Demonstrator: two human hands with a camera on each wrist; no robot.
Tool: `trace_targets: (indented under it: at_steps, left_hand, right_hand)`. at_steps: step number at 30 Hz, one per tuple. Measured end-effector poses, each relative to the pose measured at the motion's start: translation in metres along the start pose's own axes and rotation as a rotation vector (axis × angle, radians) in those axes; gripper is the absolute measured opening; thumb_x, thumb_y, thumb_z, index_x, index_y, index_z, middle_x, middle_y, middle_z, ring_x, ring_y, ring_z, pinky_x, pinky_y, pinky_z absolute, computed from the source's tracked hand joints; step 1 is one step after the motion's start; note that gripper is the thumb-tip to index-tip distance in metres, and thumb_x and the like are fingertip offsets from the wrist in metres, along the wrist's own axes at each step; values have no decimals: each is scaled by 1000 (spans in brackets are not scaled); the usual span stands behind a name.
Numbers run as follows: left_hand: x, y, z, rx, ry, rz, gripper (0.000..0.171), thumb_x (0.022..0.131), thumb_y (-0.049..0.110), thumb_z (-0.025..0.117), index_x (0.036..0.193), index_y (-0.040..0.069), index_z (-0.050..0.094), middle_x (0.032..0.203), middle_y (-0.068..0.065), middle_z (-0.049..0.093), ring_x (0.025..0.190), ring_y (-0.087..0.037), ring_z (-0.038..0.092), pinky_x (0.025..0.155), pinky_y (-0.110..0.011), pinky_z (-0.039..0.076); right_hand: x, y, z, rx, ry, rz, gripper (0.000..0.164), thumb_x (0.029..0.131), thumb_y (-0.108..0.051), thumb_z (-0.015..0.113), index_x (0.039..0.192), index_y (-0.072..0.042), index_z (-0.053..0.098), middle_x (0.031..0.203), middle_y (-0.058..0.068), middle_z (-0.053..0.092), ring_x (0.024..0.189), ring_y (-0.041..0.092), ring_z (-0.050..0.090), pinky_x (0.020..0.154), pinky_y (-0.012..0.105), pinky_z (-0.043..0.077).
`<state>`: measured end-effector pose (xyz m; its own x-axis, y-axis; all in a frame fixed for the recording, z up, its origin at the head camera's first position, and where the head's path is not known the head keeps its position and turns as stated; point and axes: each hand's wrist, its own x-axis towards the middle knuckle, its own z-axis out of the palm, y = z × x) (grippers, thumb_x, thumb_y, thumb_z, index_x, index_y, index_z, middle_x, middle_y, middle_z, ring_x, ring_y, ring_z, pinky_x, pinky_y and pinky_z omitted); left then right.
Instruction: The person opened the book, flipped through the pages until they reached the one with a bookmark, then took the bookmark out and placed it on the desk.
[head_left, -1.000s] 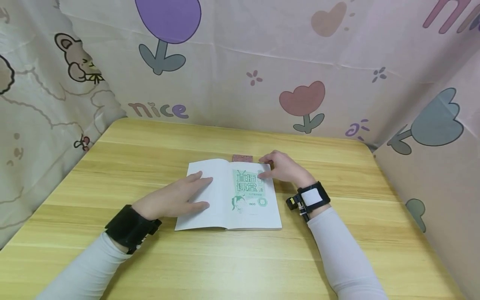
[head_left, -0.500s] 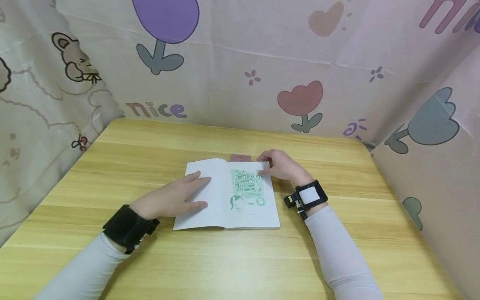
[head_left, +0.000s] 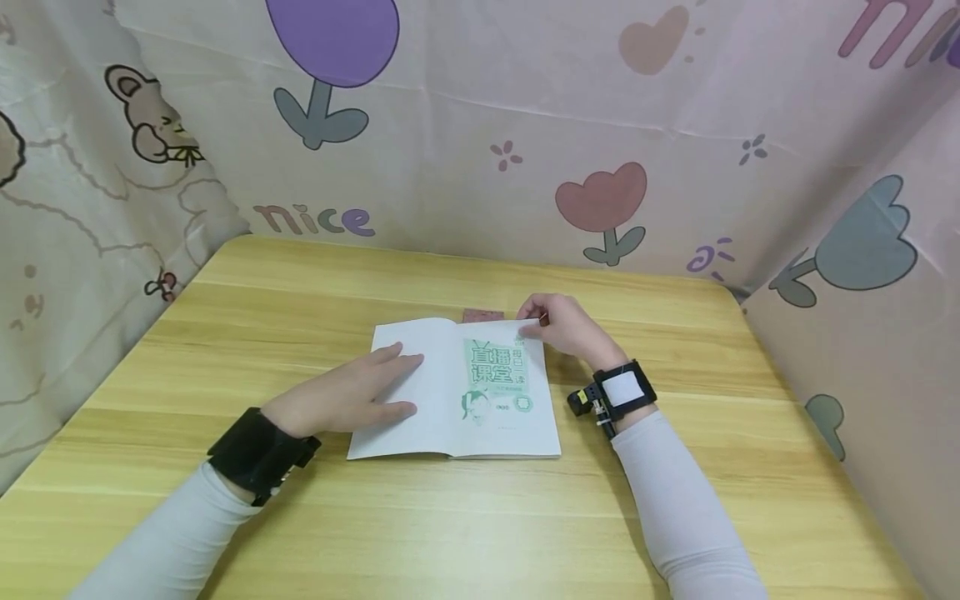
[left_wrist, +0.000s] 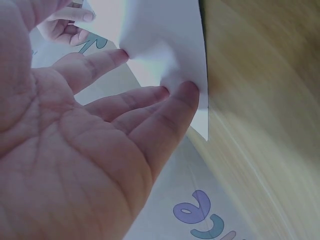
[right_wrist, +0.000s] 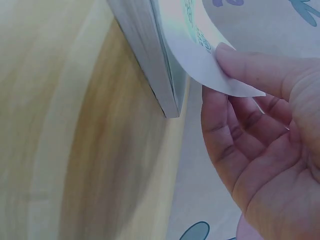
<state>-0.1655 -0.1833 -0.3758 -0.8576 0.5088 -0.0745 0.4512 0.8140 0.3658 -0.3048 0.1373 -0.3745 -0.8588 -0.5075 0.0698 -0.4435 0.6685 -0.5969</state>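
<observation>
An open book lies on the table, its left page blank white. Green Chinese characters and a small cartoon figure are printed on the right-hand page. My left hand rests on the blank page with its fingers spread and nearly straight; the left wrist view shows the fingertips against the paper. At the upper right corner my right hand pinches the printed page between thumb and fingers. In the right wrist view that page curves up, apart from the thick block of pages beneath it.
A dark red patterned piece sticks out behind the book's top edge. The wooden table extends around the book. Patterned fabric hangs behind it and on both sides. Each wrist carries a black strap.
My right hand has shifted slightly up at the page's top corner, and its thumb and fingers now pinch that corner, which lifts a little. The left hand stays in place on the blank page.
</observation>
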Motion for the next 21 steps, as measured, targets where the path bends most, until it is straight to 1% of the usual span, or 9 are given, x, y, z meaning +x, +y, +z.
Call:
trace_targets:
  at_steps: [7, 14, 19, 21]
  left_hand:
    - [0, 1, 0, 4, 0, -1, 72, 93, 45, 59, 150, 7, 36, 151, -23, 27, 137, -36, 25, 105, -51, 29]
    - [-1, 1, -1, -7, -4, 4, 71, 94, 44, 58, 149, 6, 36, 151, -24, 26, 137, -38, 25, 105, -52, 29]
    - [-1, 3, -1, -15, -13, 0, 71, 94, 45, 57, 150, 6, 36, 152, -23, 24, 137, -38, 25, 105, -53, 28]
    - [-1, 3, -2, -12, -14, 1, 71, 94, 45, 57, 150, 6, 35, 152, -23, 25, 137, -38, 25, 105, -53, 28]
  right_hand:
    - [1, -1, -2, -15, 1, 15, 14, 85, -15, 74, 97, -11, 68, 85, 1, 62, 76, 18, 54, 66, 31, 46]
    - [2, 3, 0, -12, 1, 24, 9, 86, -16, 73, 94, -13, 69, 82, -1, 64, 74, 16, 57, 65, 29, 47]
    - [2, 5, -1, -42, 28, 50, 10, 89, -21, 70, 98, -16, 68, 82, 2, 61, 73, 17, 53, 60, 29, 44]
    - [2, 5, -1, -47, 34, 57, 12, 91, -25, 67, 100, -17, 68, 79, 3, 59, 70, 17, 51, 57, 29, 42]
